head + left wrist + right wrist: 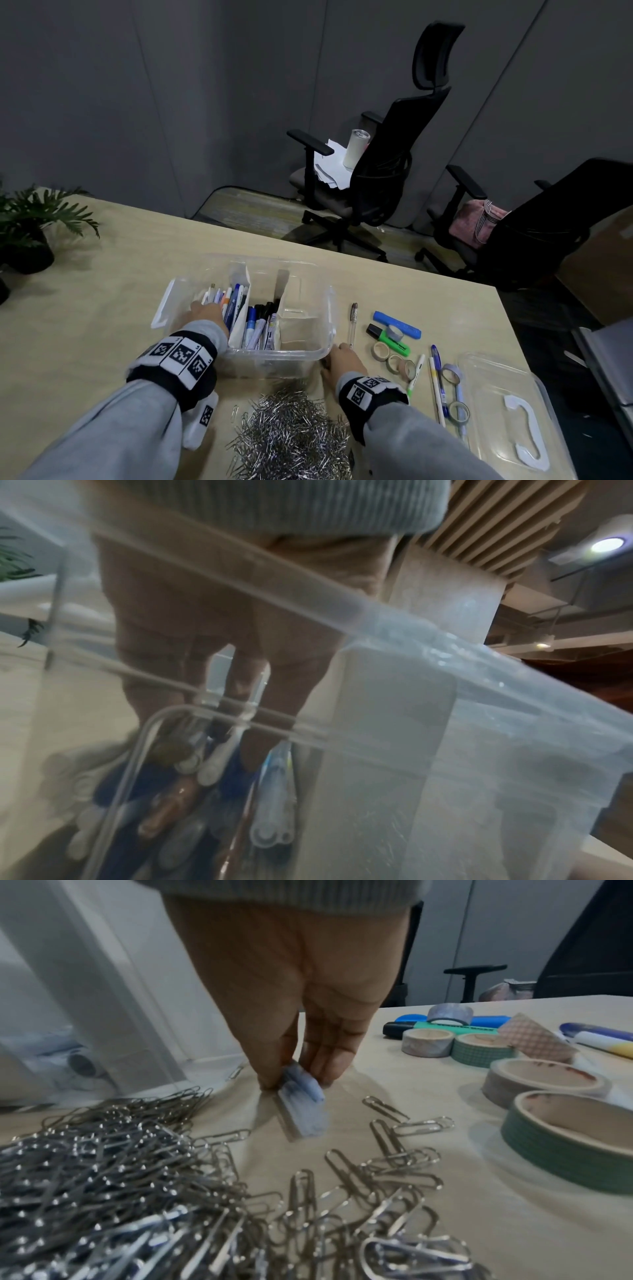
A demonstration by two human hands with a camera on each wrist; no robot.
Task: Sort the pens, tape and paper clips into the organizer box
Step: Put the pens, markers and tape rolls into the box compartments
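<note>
Now the right hand (pixel 291 1010) pinches a pale blue tape roll (pixel 303 1106) between thumb and fingertips, low over the desk just beside the organizer box (pixel 329 308), by the paper clips (pixel 113 1172). Left hand (pixel 207 313) reaches into the box's end compartment, straight fingers touching the pens (pixel 231 301).

Grey partition walls (pixel 171 85) behind two black office chairs (pixel 387 154).
</note>
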